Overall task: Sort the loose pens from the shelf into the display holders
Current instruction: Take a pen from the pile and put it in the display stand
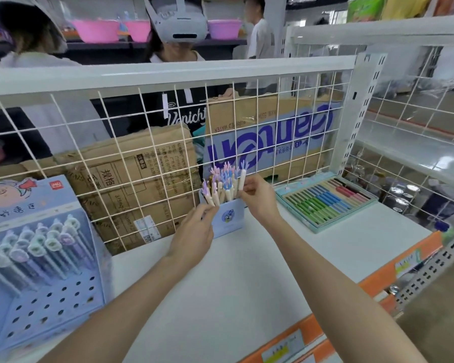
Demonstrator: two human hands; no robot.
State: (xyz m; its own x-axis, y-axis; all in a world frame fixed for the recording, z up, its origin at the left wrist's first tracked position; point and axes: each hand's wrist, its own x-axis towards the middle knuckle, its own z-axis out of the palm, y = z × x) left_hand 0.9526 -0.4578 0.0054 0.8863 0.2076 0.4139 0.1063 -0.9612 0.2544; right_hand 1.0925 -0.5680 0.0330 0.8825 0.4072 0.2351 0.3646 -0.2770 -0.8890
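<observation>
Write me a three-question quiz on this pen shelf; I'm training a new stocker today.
1. True or false: the right hand pinches a pen at the small blue holder.
2. Which hand touches that holder's left side?
3. The flat tray of pens lies: A) right of the holder, B) left of it.

Key: 1 true. 2 the left hand. 3 A.

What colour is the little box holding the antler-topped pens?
Light blue cardboard pen holder, clearest in the head view.
</observation>
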